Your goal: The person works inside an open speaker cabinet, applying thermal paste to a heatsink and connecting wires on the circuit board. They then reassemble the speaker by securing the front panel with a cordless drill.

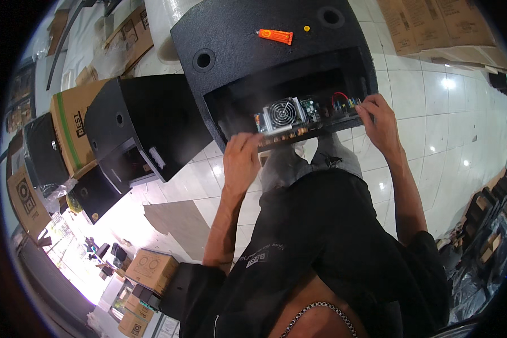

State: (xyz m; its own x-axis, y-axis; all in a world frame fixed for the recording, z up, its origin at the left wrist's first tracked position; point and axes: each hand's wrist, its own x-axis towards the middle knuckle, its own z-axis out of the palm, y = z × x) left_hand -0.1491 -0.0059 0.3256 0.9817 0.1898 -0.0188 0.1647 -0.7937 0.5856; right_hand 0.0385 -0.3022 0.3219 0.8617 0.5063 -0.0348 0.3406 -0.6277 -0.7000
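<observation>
A large black speaker cabinet [248,62] lies in front of me with a wide rectangular opening on my side. An amplifier panel [305,135] stands at the near edge of that opening, its circuit boards and round fan [283,114] facing up. My left hand [242,160] grips the panel's left end with curled fingers. At its right end, my right hand [379,121] pinches the corner near a red wire [339,97]. An orange tube [275,36] and a small yellow cap [307,28] rest on top of the cabinet.
Another black speaker cabinet [169,118] stands to the left, by a tall cardboard box [73,127]. Flattened cardboard [177,228] lies on the tiled floor [433,135]. Cardboard boxes [152,270] are stacked at lower left, and brown cartons [439,25] stand at far right.
</observation>
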